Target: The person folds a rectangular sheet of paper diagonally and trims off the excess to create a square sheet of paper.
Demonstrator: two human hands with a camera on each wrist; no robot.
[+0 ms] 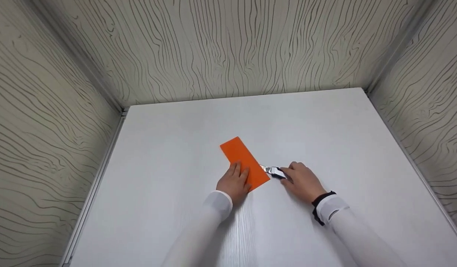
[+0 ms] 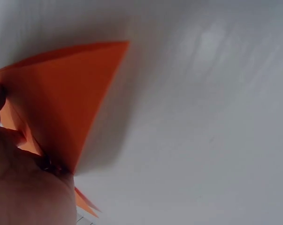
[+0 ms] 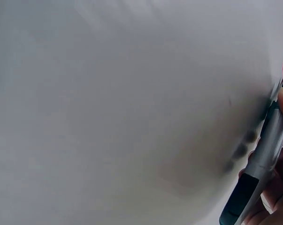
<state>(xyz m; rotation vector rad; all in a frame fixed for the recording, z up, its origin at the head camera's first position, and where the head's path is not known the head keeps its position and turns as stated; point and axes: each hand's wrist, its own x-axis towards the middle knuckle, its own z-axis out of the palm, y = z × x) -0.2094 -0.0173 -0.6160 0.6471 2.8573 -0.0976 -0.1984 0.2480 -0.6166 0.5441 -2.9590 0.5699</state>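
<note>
A folded sheet of orange paper (image 1: 247, 157) lies slantwise on the white table (image 1: 165, 163). My left hand (image 1: 233, 183) rests on its near left part, fingers stretched over the paper. In the left wrist view the orange paper (image 2: 71, 93) bulges up, its layers parted along an edge. My right hand (image 1: 303, 182) grips a silver and black utility knife (image 1: 277, 172) just right of the sheet. The knife's front end reaches the paper's right edge. The right wrist view shows the knife (image 3: 261, 154) lying along the curled fingers, with the thumb near its front.
Wood-grain panels (image 1: 228, 44) stand behind the table and on both sides. A metal rail (image 1: 97, 185) runs along the table's left edge. A black band (image 1: 322, 200) circles the right wrist over the white sleeve.
</note>
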